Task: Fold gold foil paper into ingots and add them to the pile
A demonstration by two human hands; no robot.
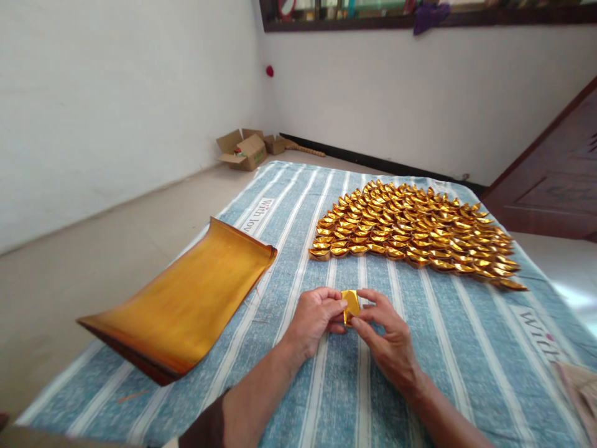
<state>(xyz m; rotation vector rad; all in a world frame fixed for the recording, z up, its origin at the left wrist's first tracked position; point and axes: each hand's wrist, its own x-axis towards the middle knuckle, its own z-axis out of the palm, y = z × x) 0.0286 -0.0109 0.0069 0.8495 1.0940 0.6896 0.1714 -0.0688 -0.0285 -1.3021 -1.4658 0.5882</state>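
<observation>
A small folded piece of gold foil paper [351, 305] is held between my two hands, low over the striped cloth. My left hand [319, 316] pinches its left edge with thumb and fingers. On the opposite side, my right hand [385, 330] grips the right edge and lower corner between thumb and fingertips. Beyond my hands, rows of folded gold paper ingots [410, 227] stand packed close together. To the left lies a thick stack of gold foil paper sheets [181, 298], its ends curling upward.
A blue and white striped cloth [289, 274] covers the table. Open cardboard boxes [245, 152] sit on the floor by the wall corner. A dark red wooden panel [555, 180] leans in at the right. Something brownish [578, 389] lies at the lower right edge.
</observation>
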